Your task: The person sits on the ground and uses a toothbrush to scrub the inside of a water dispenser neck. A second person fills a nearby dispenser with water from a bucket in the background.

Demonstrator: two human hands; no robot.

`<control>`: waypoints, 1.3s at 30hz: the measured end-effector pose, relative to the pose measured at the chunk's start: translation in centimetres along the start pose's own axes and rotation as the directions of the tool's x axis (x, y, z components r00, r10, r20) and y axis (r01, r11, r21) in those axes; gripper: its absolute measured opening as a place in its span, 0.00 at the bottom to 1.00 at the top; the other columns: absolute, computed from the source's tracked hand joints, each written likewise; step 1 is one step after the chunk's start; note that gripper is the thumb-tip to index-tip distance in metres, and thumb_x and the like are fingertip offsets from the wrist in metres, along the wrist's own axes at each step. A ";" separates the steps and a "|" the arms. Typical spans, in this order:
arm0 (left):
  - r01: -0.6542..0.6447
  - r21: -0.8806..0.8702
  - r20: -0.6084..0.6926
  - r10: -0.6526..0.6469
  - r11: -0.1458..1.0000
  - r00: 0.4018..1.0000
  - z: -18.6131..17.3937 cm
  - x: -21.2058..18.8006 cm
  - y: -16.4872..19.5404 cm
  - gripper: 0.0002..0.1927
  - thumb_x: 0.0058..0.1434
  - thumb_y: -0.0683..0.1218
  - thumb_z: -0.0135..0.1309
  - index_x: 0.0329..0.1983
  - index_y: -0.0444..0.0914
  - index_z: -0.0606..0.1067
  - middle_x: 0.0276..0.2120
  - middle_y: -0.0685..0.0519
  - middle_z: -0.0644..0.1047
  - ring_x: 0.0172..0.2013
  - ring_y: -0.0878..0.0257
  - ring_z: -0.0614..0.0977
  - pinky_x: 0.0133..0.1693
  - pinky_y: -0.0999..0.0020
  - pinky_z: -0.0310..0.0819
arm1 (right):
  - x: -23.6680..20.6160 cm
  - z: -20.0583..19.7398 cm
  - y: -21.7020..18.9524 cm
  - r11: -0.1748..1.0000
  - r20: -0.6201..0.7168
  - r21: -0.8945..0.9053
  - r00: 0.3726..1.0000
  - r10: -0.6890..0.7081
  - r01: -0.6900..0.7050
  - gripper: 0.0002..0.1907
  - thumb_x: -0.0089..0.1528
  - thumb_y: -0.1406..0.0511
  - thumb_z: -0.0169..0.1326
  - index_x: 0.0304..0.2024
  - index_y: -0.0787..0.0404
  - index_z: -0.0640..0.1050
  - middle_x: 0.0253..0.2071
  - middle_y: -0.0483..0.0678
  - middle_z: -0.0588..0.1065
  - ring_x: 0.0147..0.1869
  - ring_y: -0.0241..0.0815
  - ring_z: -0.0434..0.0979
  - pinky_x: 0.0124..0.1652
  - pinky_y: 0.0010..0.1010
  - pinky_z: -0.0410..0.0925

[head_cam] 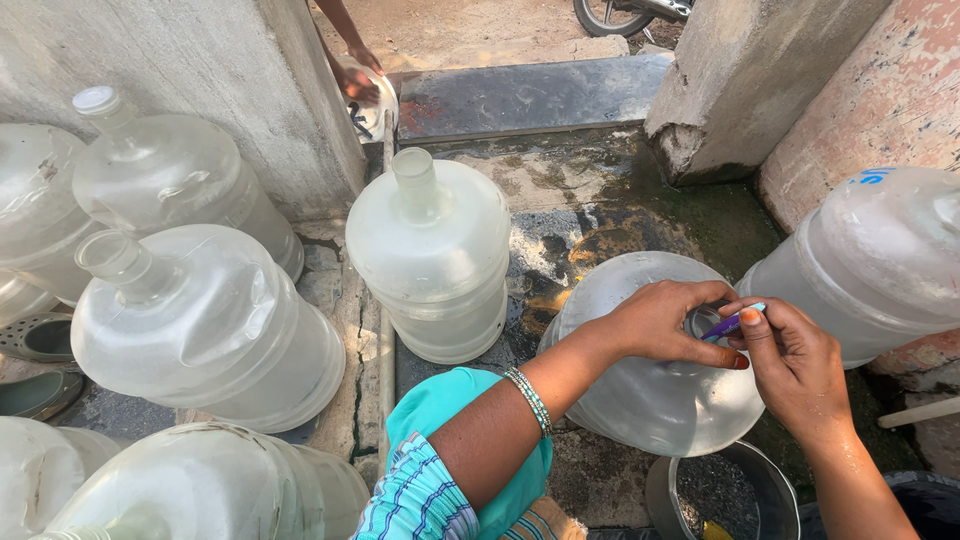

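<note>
So, left hand (665, 325) gripping neck of big clear jug (640, 390), right hand (790, 360) pinching small purple strip (733, 322) over its mouth; steel pot (725, 495) just below jug.

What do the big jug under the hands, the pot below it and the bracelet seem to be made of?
The jug looks like translucent, scuffed plastic: milky walls let light through. The round pot looks like dull grey metal, with a thin rim that catches the light. The bracelet on the left hand's wrist seems made of small beads or metal links, silvery and green; too small to tell.
</note>
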State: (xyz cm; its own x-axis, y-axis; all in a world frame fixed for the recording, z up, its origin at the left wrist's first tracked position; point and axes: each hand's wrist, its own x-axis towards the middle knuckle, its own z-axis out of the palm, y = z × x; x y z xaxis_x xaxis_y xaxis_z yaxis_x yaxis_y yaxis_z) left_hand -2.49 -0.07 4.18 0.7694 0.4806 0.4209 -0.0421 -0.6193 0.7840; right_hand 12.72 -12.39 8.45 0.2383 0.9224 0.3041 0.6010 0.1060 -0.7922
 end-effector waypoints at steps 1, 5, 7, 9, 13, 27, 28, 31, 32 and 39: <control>0.007 -0.016 0.002 -0.007 1.000 1.000 0.1 0.0 -0.1 0.37 0.44 0.71 0.64 0.50 0.43 0.78 0.38 0.50 0.84 0.42 0.52 0.87 0.44 0.58 0.79 | 0.0 0.0 -0.1 0.999 -0.002 -0.031 1.000 0.005 -0.005 0.17 0.73 0.59 0.47 0.46 0.65 0.81 0.37 0.49 0.80 0.40 0.36 0.81 0.40 0.30 0.74; 0.019 -0.024 0.006 -0.019 1.000 1.000 0.2 0.3 -0.4 0.37 0.43 0.71 0.64 0.49 0.44 0.78 0.37 0.51 0.84 0.41 0.53 0.87 0.42 0.58 0.79 | 0.2 0.3 -0.5 0.995 -0.009 -0.101 1.000 -0.008 0.007 0.16 0.73 0.60 0.48 0.46 0.64 0.81 0.36 0.48 0.80 0.38 0.36 0.79 0.38 0.30 0.72; 0.025 -0.013 0.007 -0.025 1.000 1.000 0.2 0.2 -0.5 0.36 0.43 0.71 0.64 0.48 0.44 0.78 0.36 0.51 0.84 0.40 0.54 0.87 0.42 0.58 0.79 | 0.3 0.5 -0.7 0.994 -0.009 -0.107 1.000 -0.008 0.007 0.16 0.73 0.60 0.48 0.46 0.63 0.81 0.36 0.48 0.79 0.38 0.36 0.79 0.38 0.30 0.72; 0.034 -0.013 0.009 -0.034 0.999 0.999 0.0 0.1 -0.6 0.36 0.43 0.71 0.64 0.47 0.44 0.78 0.36 0.51 0.84 0.40 0.54 0.87 0.42 0.58 0.79 | 0.4 0.6 -1.0 0.994 -0.010 -0.112 1.000 0.012 -0.013 0.15 0.72 0.60 0.48 0.46 0.63 0.81 0.35 0.48 0.79 0.38 0.37 0.80 0.38 0.30 0.72; -0.006 -0.015 -0.009 0.006 1.000 1.000 -0.2 -0.1 -0.5 0.36 0.45 0.70 0.64 0.49 0.43 0.78 0.39 0.50 0.84 0.42 0.52 0.87 0.44 0.57 0.78 | 0.5 0.8 -1.4 0.996 -0.015 -0.091 1.000 0.009 -0.010 0.16 0.73 0.60 0.46 0.45 0.64 0.80 0.37 0.49 0.79 0.39 0.37 0.81 0.39 0.32 0.73; -0.014 -0.072 0.023 0.016 0.997 1.000 1.3 0.3 -1.9 0.40 0.49 0.70 0.62 0.57 0.40 0.77 0.48 0.48 0.83 0.49 0.51 0.85 0.51 0.59 0.77 | 1.4 -0.7 -1.4 0.998 -0.115 -0.042 0.992 0.046 -0.051 0.14 0.74 0.60 0.41 0.51 0.67 0.65 0.43 0.55 0.78 0.44 0.43 0.82 0.41 0.32 0.76; -0.005 -0.086 0.013 0.006 0.996 1.000 1.4 0.3 -2.3 0.40 0.49 0.69 0.62 0.58 0.40 0.76 0.48 0.47 0.83 0.49 0.51 0.85 0.51 0.59 0.77 | 1.4 -0.3 -1.2 0.995 -0.090 -0.052 0.993 0.080 -0.085 0.14 0.73 0.60 0.42 0.51 0.66 0.66 0.43 0.54 0.78 0.43 0.43 0.82 0.40 0.33 0.75; 0.012 -0.140 -0.006 -0.013 0.990 1.000 1.9 0.4 -3.1 0.40 0.50 0.67 0.63 0.58 0.38 0.74 0.47 0.46 0.82 0.49 0.51 0.85 0.51 0.59 0.77 | 1.4 0.7 -0.6 0.988 -0.042 -0.111 0.994 0.104 -0.108 0.14 0.72 0.59 0.42 0.48 0.64 0.70 0.41 0.51 0.79 0.41 0.42 0.82 0.39 0.33 0.73; 0.009 -0.163 -0.006 -0.010 0.987 1.000 2.0 0.6 -3.3 0.39 0.50 0.67 0.63 0.58 0.38 0.74 0.47 0.46 0.82 0.49 0.51 0.85 0.51 0.59 0.77 | 1.4 1.1 -0.5 0.987 -0.040 -0.147 0.997 0.058 -0.064 0.14 0.73 0.59 0.42 0.47 0.64 0.72 0.40 0.51 0.78 0.41 0.42 0.82 0.40 0.32 0.73; 0.050 -0.141 0.025 -0.047 0.989 0.999 2.3 0.8 -3.2 0.40 0.49 0.67 0.64 0.58 0.40 0.74 0.48 0.45 0.82 0.50 0.51 0.84 0.51 0.58 0.76 | 1.6 0.1 -2.3 0.998 -0.136 -0.061 0.990 0.024 -0.032 0.15 0.72 0.60 0.46 0.45 0.65 0.77 0.37 0.49 0.79 0.39 0.37 0.81 0.41 0.31 0.73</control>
State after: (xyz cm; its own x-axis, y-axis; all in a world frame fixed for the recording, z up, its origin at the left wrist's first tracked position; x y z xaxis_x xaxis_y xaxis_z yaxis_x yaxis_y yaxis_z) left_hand -0.27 0.81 0.94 0.7860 0.4936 0.3722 -0.0932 -0.5007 0.8606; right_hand 11.62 -11.06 10.69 0.3541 0.8654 0.3545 0.6383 0.0535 -0.7679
